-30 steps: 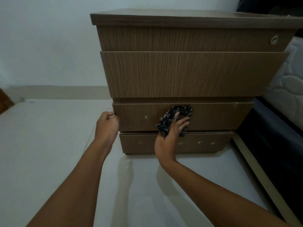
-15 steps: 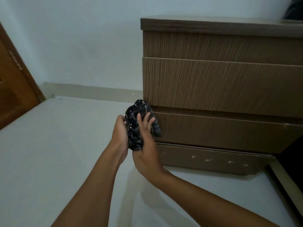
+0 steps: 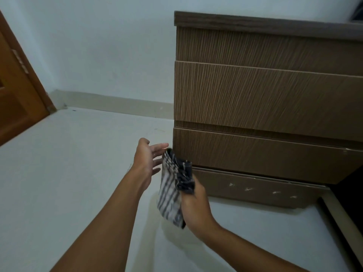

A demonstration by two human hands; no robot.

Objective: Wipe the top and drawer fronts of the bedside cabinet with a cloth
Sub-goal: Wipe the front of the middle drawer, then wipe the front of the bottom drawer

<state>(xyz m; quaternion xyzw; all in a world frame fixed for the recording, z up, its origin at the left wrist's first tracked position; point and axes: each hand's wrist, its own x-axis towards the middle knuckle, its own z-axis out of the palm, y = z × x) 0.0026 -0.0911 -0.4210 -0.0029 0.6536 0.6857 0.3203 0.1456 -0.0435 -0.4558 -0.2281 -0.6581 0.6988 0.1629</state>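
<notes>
The brown wood-grain bedside cabinet (image 3: 265, 99) fills the right half of the head view, its drawer fronts stacked under a darker top edge. My right hand (image 3: 196, 205) is shut on a dark striped cloth (image 3: 174, 189), held in the air in front of the cabinet's lower left corner, off the wood. The cloth hangs partly unfolded, its pale striped side toward me. My left hand (image 3: 147, 158) is just left of the cloth with fingers spread, its fingertips near the cloth's top edge; I cannot tell whether they touch it.
Pale floor (image 3: 78, 183) stretches left of the cabinet to a white wall with a beige skirting board (image 3: 117, 104). A brown wooden door (image 3: 17, 89) stands at the far left. A dark bed base (image 3: 349, 195) adjoins the cabinet on the right.
My right hand lifted the cloth off the lower drawer front and brought it left. Both hands held the bunched cloth; now my left hand has opened beside it and the cloth hangs unfolded.
</notes>
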